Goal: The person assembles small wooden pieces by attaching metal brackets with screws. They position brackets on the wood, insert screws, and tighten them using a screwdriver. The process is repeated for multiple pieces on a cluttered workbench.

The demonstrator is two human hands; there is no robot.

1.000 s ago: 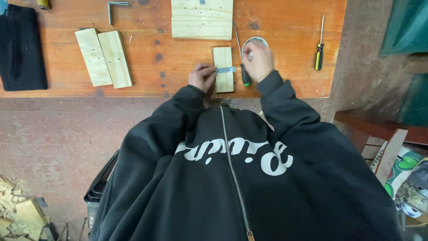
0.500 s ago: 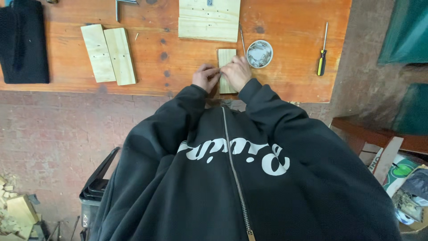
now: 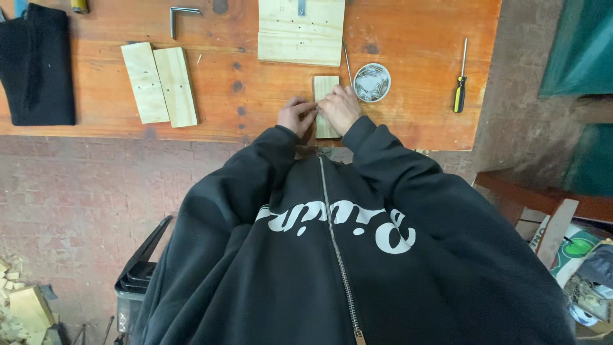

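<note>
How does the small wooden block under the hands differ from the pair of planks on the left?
The small pale wooden block is single, shorter and partly covered by both hands; the two pale wooden planks lie side by side, longer and untouched. All lie flat on the orange wooden workbench.

Your orange wooden tabletop [image 3: 408,121] carries a small wood block [image 3: 324,86] near its front edge, a round tin of screws [image 3: 371,82] just beside it, a screwdriver [image 3: 459,92], two pale planks [image 3: 159,83], a larger board [image 3: 300,30], a metal bracket [image 3: 182,13] and a black cloth [image 3: 38,64].
</note>
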